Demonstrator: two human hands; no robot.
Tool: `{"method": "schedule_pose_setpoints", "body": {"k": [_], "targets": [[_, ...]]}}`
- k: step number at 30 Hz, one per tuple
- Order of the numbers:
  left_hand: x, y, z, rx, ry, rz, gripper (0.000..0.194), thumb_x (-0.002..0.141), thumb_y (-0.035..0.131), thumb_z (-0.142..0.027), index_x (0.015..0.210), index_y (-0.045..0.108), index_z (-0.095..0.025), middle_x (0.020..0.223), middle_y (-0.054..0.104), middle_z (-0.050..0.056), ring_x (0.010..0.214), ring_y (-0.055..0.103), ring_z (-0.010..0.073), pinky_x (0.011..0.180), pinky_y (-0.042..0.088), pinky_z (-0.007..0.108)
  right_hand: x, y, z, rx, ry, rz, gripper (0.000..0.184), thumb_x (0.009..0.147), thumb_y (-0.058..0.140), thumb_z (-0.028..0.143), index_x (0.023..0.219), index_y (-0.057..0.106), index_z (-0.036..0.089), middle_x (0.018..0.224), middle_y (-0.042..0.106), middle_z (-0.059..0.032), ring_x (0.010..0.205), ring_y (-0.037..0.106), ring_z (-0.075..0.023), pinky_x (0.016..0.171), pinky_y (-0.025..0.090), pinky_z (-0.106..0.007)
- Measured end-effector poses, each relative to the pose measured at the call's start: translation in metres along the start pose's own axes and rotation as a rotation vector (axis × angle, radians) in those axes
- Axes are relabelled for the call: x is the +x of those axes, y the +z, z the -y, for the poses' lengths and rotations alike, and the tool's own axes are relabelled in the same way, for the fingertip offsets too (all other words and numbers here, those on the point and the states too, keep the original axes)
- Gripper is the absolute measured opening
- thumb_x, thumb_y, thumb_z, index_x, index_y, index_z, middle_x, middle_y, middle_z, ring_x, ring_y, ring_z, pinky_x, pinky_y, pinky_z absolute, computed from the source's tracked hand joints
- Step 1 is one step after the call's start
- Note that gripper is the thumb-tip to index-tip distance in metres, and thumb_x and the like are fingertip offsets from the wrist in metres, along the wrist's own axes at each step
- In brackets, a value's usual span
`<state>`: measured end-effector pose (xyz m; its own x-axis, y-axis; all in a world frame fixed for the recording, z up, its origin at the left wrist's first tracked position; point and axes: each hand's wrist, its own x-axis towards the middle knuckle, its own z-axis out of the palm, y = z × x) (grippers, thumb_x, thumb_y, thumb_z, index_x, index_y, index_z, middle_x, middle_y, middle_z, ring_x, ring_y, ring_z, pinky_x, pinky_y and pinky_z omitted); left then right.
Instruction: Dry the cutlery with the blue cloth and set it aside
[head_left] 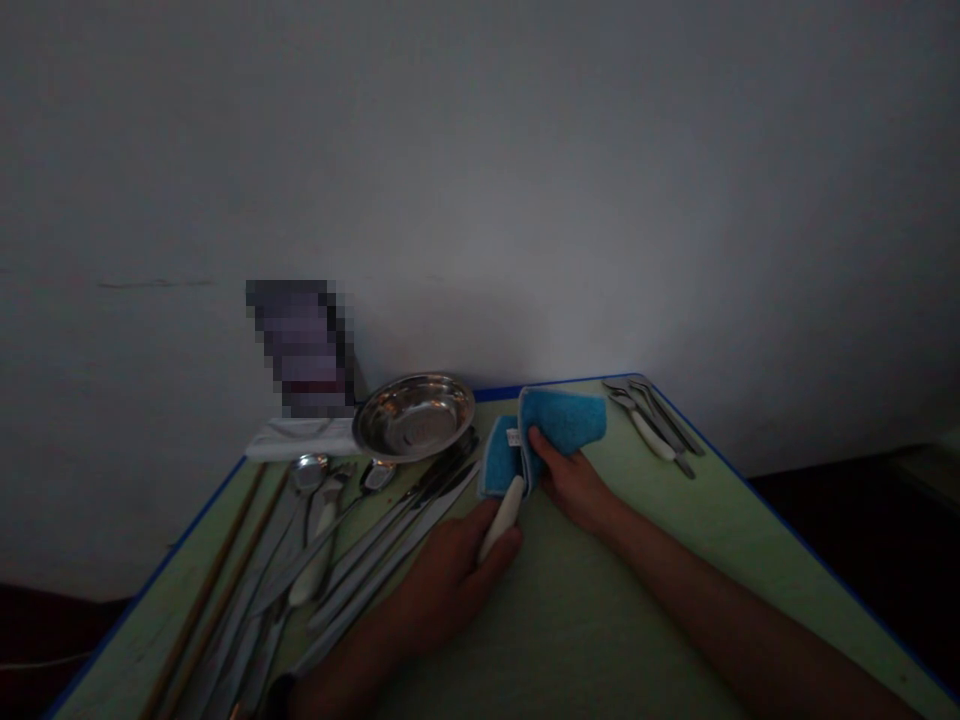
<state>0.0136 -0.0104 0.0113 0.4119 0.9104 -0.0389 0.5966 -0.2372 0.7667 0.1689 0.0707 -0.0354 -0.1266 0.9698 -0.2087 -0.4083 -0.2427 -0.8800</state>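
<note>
My left hand [469, 555] is closed around a utensil with a thick white handle [502, 520], held above the table. The utensil's far end goes behind a blue cloth [562, 415], so its kind is hidden. My right hand [574, 485] grips that cloth, thumb on top; it is folded, with a pale edge and a small white label. Left of my left hand lie several table knives [390, 540] and a spoon [379, 475]. Another white-handled utensil [309, 575] rests among them.
A shiny metal bowl [414, 418] stands at the back by the wall. To the right lies a small group of cutlery [652, 425], one piece white-handled. Wooden chopsticks [217, 570] run along the left edge. A blurred-out upright object [307, 345] leans behind a white packet [300, 438].
</note>
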Motion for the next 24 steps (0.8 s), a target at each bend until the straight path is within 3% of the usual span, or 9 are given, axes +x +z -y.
{"method": "schedule_pose_setpoints", "body": {"k": [6,10,13,15,17,19,22,24], "targets": [[0.000,0.002,0.002,0.045,0.002,-0.005,0.030,0.090,0.033,-0.038,0.097,0.055,-0.019,0.083,0.064,0.004,0.075,0.059,0.0190,0.068,0.045,0.028,-0.003,-0.003,0.001,-0.092,-0.051,-0.018,0.041,0.065,0.068,0.044,0.099,0.065,0.022,0.104,0.068,-0.0034,0.105,0.058,-0.0209,0.095,0.040,-0.038],[-0.001,-0.010,-0.008,0.256,-0.014,-0.065,0.032,0.092,0.029,-0.041,0.097,0.052,-0.020,0.082,0.064,0.005,0.074,0.061,0.0208,0.066,0.044,0.031,-0.003,0.005,0.005,0.026,-0.011,-0.046,0.037,0.066,0.068,0.043,0.096,0.064,0.023,0.102,0.068,-0.0019,0.099,0.061,-0.0206,0.088,0.046,-0.037],[-0.002,-0.040,-0.019,0.497,-0.056,-0.264,0.031,0.090,0.031,-0.044,0.088,0.050,-0.020,0.078,0.060,0.004,0.069,0.059,0.0211,0.062,0.044,0.033,-0.002,0.009,0.006,0.157,0.003,-0.068,0.032,0.065,0.070,0.039,0.092,0.064,0.023,0.100,0.069,-0.0006,0.097,0.062,-0.0196,0.086,0.048,-0.035],[-0.001,-0.067,-0.016,0.608,-0.066,-0.471,0.026,0.088,0.036,-0.042,0.087,0.048,-0.020,0.087,0.058,0.006,0.075,0.058,0.0224,0.065,0.046,0.036,-0.003,0.010,0.006,0.181,0.008,-0.058,0.030,0.065,0.071,0.037,0.090,0.064,0.023,0.099,0.069,0.0002,0.096,0.062,-0.0186,0.086,0.048,-0.033],[0.001,-0.095,0.000,0.659,-0.056,-0.678,0.021,0.085,0.040,-0.039,0.090,0.047,-0.019,0.106,0.051,0.010,0.091,0.056,0.0248,0.077,0.047,0.040,-0.005,0.010,0.006,0.142,0.015,-0.054,0.031,0.065,0.071,0.038,0.091,0.064,0.023,0.098,0.069,0.0003,0.094,0.062,-0.0181,0.084,0.048,-0.032],[0.003,-0.117,0.025,0.660,-0.097,-0.808,0.023,0.082,0.045,-0.040,0.088,0.043,-0.018,0.123,0.040,0.016,0.109,0.049,0.0284,0.085,0.046,0.041,-0.007,0.010,0.006,0.085,0.026,-0.061,0.033,0.064,0.071,0.040,0.091,0.065,0.023,0.097,0.069,-0.0006,0.092,0.062,-0.0187,0.080,0.049,-0.032],[0.006,-0.136,0.063,0.674,-0.127,-0.825,0.021,0.078,0.049,-0.036,0.086,0.042,-0.018,0.128,0.036,0.019,0.129,0.027,0.0332,0.093,0.042,0.044,-0.009,0.009,0.004,0.047,0.035,-0.082,0.035,0.062,0.072,0.041,0.090,0.065,0.023,0.096,0.069,-0.0009,0.090,0.062,-0.0193,0.078,0.049,-0.032],[0.007,-0.139,0.079,0.688,-0.145,-0.838,0.017,0.078,0.048,-0.034,0.084,0.042,-0.019,0.130,0.038,0.019,0.130,0.026,0.0335,0.096,0.038,0.047,-0.007,0.008,0.002,0.055,0.035,-0.095,0.035,0.061,0.073,0.041,0.090,0.065,0.023,0.096,0.069,-0.0003,0.090,0.061,-0.0194,0.079,0.049,-0.033]]}}
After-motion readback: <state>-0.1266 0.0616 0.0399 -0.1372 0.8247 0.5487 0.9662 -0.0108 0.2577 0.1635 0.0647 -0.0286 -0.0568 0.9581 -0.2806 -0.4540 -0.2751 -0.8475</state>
